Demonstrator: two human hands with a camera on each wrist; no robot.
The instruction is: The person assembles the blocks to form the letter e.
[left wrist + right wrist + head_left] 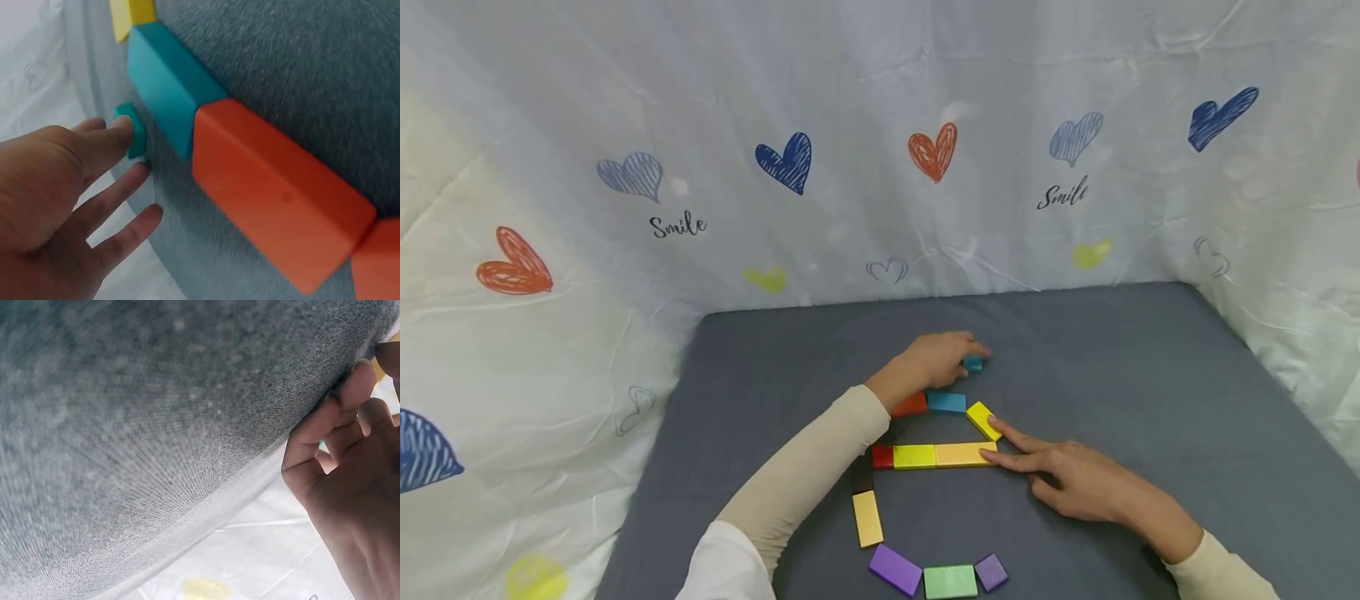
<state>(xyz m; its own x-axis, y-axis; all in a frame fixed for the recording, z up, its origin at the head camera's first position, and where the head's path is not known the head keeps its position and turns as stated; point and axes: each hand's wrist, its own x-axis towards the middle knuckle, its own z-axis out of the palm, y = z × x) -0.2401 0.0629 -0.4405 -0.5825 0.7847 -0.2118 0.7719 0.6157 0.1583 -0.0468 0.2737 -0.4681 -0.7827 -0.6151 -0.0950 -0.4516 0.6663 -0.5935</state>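
At the far side of the block row, my left hand [942, 357] pinches a small teal block [973, 364] between thumb and fingers. The left wrist view shows the thumb against this teal block [138, 139], with other fingers spread. Just nearer lie a blue block [947, 403] and an orange-red block [910, 406], end to end. My right hand [1078, 482] rests two extended fingers on the blocks: one on a tilted yellow block [982, 421], one at the end of a light orange block [966, 454]. Its other fingers are bent under.
A yellow-green block [914, 457] and a small red block [883, 457] continue the middle row. Nearer lie a pale orange block [868, 518], a purple block [896, 570], a green block [951, 582] and a small dark purple block [992, 572]. A printed curtain [850, 233] borders the grey table [1120, 367].
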